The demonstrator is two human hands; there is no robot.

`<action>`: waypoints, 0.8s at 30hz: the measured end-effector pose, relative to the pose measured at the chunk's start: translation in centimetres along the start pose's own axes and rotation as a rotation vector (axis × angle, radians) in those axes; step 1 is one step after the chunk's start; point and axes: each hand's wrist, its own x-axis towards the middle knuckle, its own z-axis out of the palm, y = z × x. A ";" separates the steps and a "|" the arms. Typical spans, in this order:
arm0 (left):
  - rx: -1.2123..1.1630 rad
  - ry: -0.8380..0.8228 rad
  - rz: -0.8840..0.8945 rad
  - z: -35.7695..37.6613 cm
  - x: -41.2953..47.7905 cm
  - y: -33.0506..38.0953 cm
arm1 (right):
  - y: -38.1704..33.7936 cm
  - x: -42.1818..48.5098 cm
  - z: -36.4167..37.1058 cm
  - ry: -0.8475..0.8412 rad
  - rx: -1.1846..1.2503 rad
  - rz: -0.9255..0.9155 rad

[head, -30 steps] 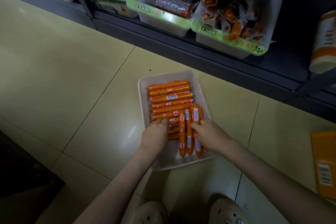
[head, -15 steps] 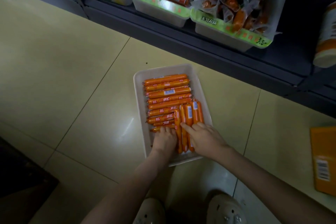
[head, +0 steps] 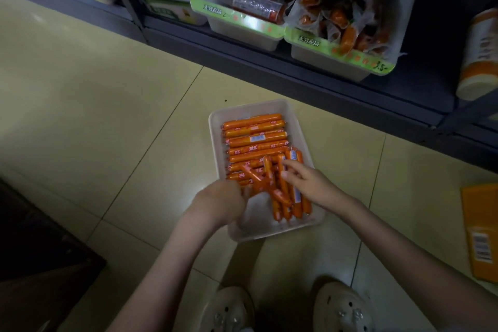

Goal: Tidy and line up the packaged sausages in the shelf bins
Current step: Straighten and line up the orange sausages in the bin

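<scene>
Since the frame half a second earlier, the lengthwise sausages [head: 295,198] have slid toward the 5 o'clock corner of the tray [head: 269,224] and lost their alignment, and one loose sausage [head: 252,174] now lies slantwise over the stack. The left hand [head: 219,203] has shifted off the stack to the tray's 8 o'clock edge. The white tray rests on the tiled floor [head: 121,116] and holds all the orange sausages: crosswise rows [head: 253,140] fill its 12 o'clock half (packed side by side, ends roughly level), and the lengthwise sausages occupy the 4 to 5 o'clock part. The right hand [head: 314,183] enters from 4 o'clock, fingers spread apart and fairly straight, forefinger tip touching the far ends of the lengthwise sausages. The left hand's fingers are motion-blurred; whether they grip anything cannot be told. Shelf bins [head: 237,27] of other packaged sausages stand at 12 to 1 o'clock of the tray, an orange carton [head: 481,229] at 3 o'clock, pale shoes [head: 231,310] at 6 o'clock.
</scene>
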 end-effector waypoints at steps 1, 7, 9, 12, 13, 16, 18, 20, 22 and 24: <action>-0.076 0.038 -0.022 -1.0 -0.9 0.0 | -0.7 -0.2 -0.1 -0.029 0.089 -0.011; -0.492 0.097 0.229 -6.0 -4.9 0.8 | -6.6 -2.3 -3.4 0.056 0.596 -0.179; -0.527 0.095 0.282 -7.6 -5.3 0.6 | -9.0 -3.3 -5.2 0.112 0.675 -0.225; -0.391 0.116 0.339 -10.9 -6.0 1.5 | -12.7 -4.8 -7.5 0.173 0.738 -0.315; -0.309 0.148 0.335 -12.0 -6.2 2.1 | -13.9 -5.3 -8.0 0.192 0.732 -0.347; -0.140 0.311 0.248 -14.8 -6.8 4.3 | -17.0 -6.7 -9.0 0.264 0.605 -0.475; -0.111 0.429 0.186 -15.7 -6.9 5.5 | -18.4 -7.5 -9.3 0.323 0.546 -0.570; -0.116 0.542 0.152 -15.7 -7.0 6.2 | -18.9 -8.1 -9.4 0.369 0.501 -0.625; -0.155 0.618 0.146 -15.0 -6.9 6.8 | -18.5 -8.5 -9.3 0.416 0.407 -0.652; -0.215 0.649 0.158 -14.0 -6.7 7.2 | -17.7 -8.9 -9.1 0.442 0.330 -0.672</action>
